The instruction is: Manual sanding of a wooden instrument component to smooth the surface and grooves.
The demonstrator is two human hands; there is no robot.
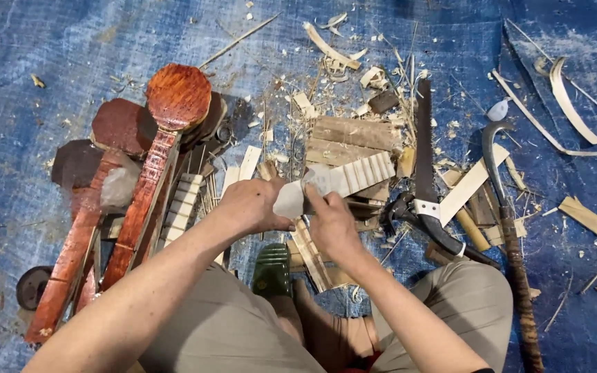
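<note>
Above a blue tarp [50, 41], the left hand [250, 206] grips a pale notched wooden neck [343, 178] while the right hand [332, 224] pinches it; 2 varnished red necks [148, 186] lie finished alongside, this 1 apparently unstained.

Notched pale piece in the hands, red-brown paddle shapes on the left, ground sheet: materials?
Notched pale piece: looks like raw, unfinished wood; light, matte, cut with even crosswise grooves, shavings all around it. Both the left hand and the right hand grip it.
Red-brown paddle shapes: probably wood, stained or varnished; glossy, mottled grain.
Ground sheet: seemingly woven plastic tarp; blue, scuffed whitish.
</note>
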